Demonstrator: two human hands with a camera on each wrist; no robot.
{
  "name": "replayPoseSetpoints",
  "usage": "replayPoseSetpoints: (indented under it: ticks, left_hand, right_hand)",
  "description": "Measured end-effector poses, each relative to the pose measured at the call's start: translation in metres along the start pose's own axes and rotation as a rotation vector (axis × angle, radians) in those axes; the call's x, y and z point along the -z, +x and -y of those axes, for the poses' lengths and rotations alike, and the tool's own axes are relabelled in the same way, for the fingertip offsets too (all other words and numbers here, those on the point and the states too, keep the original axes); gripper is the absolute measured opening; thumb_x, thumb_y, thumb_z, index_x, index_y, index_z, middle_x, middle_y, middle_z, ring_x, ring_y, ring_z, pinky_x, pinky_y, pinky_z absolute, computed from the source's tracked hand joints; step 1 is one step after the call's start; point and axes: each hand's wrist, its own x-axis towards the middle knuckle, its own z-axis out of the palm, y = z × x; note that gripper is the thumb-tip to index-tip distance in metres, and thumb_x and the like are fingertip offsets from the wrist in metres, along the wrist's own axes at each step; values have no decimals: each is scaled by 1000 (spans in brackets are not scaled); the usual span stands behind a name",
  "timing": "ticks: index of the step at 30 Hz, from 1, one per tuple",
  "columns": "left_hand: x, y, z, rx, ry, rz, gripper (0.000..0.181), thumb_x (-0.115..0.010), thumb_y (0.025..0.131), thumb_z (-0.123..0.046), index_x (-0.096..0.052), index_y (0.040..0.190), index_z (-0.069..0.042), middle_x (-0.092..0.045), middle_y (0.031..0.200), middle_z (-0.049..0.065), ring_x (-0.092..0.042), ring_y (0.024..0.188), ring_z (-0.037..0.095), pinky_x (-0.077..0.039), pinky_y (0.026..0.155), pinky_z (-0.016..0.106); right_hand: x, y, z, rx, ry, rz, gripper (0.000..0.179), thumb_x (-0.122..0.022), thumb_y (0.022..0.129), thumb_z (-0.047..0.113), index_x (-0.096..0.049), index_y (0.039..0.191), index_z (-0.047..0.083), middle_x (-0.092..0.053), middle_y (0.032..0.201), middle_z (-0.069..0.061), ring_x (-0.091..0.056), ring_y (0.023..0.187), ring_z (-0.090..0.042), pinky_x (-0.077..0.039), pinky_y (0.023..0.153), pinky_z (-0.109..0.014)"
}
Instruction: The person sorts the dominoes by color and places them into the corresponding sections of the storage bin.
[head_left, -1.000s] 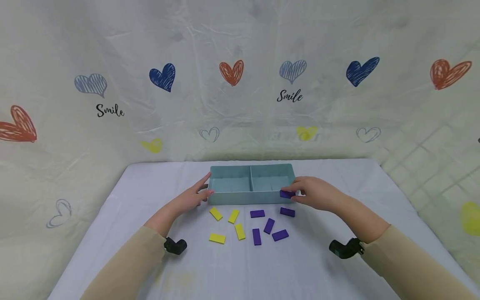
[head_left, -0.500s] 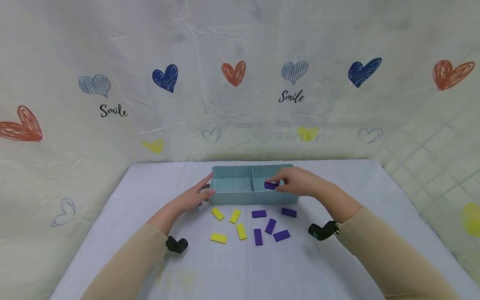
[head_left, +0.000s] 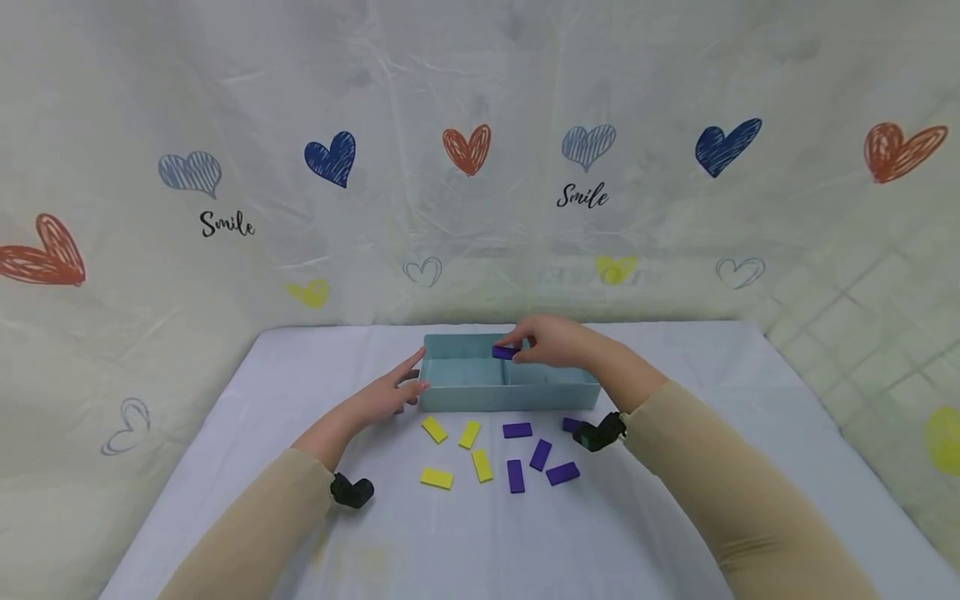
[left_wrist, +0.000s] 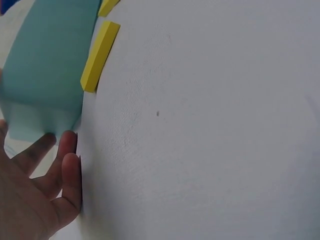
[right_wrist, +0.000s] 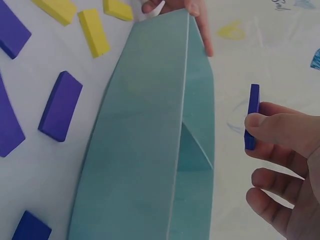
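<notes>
A purple block (head_left: 503, 352) is pinched between thumb and fingers of my right hand (head_left: 557, 342), above the teal box (head_left: 465, 400) near its divider. In the right wrist view the same block (right_wrist: 253, 95) stands on edge between thumb and forefinger, apart from the box. My left hand (head_left: 380, 398) rests at the box's left end with spread, mostly straight fingers; the left wrist view has its fingertips against that end wall (left_wrist: 37, 120). Part of the right compartment is hidden behind the right hand.
In front of the box, several yellow blocks (head_left: 437, 477) lie on the white cloth at left. Several purple blocks (head_left: 516, 476) lie to their right, one partly covered by the right wrist camera (head_left: 600, 432). A heart-printed sheet (head_left: 480, 242) hangs behind the table.
My right hand has carried the purple block from the box's front right corner leftward, up and over to the divider. The left hand has stayed at the left end.
</notes>
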Motion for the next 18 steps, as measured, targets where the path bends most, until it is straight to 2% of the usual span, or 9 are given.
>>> replayPoseSetpoints:
  ticks: [4, 9, 18]
  left_hand:
    - [0, 1, 2, -2, 2, -2, 70, -50, 101, -50, -9, 157, -46, -28, 160, 12, -58, 118, 25, -45, 101, 50]
    - [-1, 4, 6, 0, -1, -12, 70, -50, 100, -52, -9, 156, -49, -29, 160, 11, -58, 117, 25, -46, 101, 50]
    - [-2, 4, 8, -17, -29, -4, 69, -51, 100, -52, -11, 156, -49, -29, 160, 12, -58, 117, 26, -46, 101, 51]
  right_hand:
    - [-1, 15, 3, -9, -23, 14, 34, -70, 94, 24, -69, 128, 30, -63, 100, 6, -55, 84, -18, -50, 66, -30]
    - [-6, 32, 9, -3, -108, 43, 36, -70, 94, 26, -68, 129, 31, -62, 97, 8, -55, 83, -15, -49, 66, -28]
    - [-26, 60, 18, -5, -148, 81, 36, -69, 94, 22, -68, 130, 29, -60, 96, 6, -53, 86, -14, -47, 73, -28]
